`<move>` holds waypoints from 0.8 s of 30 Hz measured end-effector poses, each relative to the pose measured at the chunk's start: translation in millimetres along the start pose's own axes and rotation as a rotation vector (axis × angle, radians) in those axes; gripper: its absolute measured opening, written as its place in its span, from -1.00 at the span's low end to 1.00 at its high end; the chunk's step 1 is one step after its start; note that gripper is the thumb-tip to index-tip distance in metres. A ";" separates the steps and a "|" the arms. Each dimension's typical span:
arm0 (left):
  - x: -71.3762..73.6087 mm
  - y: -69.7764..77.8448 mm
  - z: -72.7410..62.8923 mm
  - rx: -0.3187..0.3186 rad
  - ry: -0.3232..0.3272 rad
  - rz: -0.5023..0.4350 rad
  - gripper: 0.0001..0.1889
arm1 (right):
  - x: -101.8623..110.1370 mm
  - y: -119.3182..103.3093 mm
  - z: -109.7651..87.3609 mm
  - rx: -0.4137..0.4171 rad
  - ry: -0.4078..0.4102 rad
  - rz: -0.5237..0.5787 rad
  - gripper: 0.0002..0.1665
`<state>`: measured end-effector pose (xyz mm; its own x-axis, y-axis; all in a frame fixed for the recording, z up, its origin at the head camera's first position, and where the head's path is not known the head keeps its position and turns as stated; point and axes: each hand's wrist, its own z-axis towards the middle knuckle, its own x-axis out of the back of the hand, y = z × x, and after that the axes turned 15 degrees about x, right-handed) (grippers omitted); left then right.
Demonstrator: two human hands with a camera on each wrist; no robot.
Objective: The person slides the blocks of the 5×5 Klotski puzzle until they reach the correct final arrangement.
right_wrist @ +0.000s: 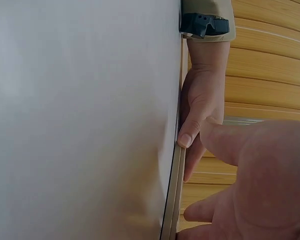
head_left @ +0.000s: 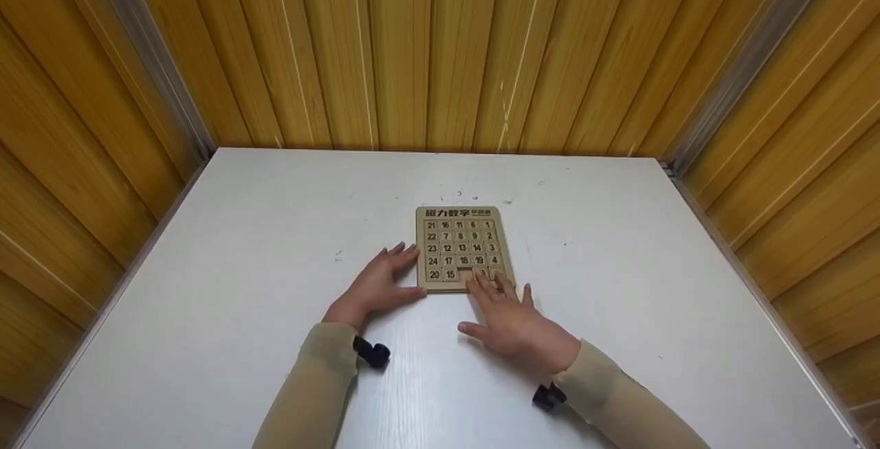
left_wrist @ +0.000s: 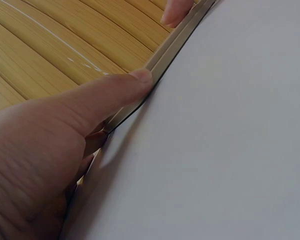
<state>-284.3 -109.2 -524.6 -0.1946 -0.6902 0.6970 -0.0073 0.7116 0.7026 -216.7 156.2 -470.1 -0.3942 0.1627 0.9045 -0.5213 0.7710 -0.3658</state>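
A wooden sliding number puzzle (head_left: 469,213) lies flat on the white table, its rows of numbered square tiles facing up. In the bottom row a bare slot (head_left: 465,274) shows right of tile 15 (head_left: 450,274). My left hand (head_left: 377,285) braces the board's near left corner, the fingers along its left side. In the left wrist view, its thumb (left_wrist: 135,77) presses the near edge. My right hand (head_left: 512,322) reaches over the near right corner, extended fingertips on the bottom-row tiles, covering some of them. Its thumb stays apart from the board.
The white table (head_left: 591,243) spreads around the puzzle, with small dark marks (head_left: 474,197) beyond it. Wood-look panel walls (head_left: 402,57) close off the back and both sides. A small black camera (head_left: 372,352) sits on each wrist.
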 end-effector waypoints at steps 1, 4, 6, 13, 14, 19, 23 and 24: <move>0.2 0.1 0.2 0.003 -0.001 -0.001 -0.09 | 0.4 0.7 -0.5 -0.002 0.003 0.002 0.05; 0.2 0.2 0.6 0.002 -0.002 -0.004 -0.09 | 1.4 1.2 -1.4 -0.005 0.003 0.007 0.06; 0.0 0.2 0.6 0.005 -0.002 -0.002 -0.09 | 1.4 0.3 -1.0 -0.008 -0.002 0.012 0.07; 0.0 -0.9 0.6 0.004 0.005 -0.004 -0.09 | 0.0 -10.8 10.3 0.029 0.006 0.004 0.11; 0.1 -0.9 0.6 0.003 0.005 -0.005 -0.09 | -0.4 -13.2 12.2 0.038 0.005 0.001 0.12; -0.1 -0.5 0.2 -0.010 0.010 0.002 -0.08 | -3.4 -23.7 21.6 0.065 -0.022 -0.006 0.13; -0.7 -1.2 0.7 -0.023 0.017 0.014 -0.09 | -5.4 -28.6 26.5 0.077 -0.043 -0.013 0.14; -0.9 -1.6 0.7 -0.025 0.018 0.016 -0.09 | -5.7 -29.2 27.2 0.080 -0.047 -0.016 0.14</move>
<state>-284.9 -109.6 -526.4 -0.1773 -0.6813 0.7102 0.0204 0.7189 0.6948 -219.8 116.0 -470.5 -0.4192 0.1200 0.8999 -0.5858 0.7215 -0.3691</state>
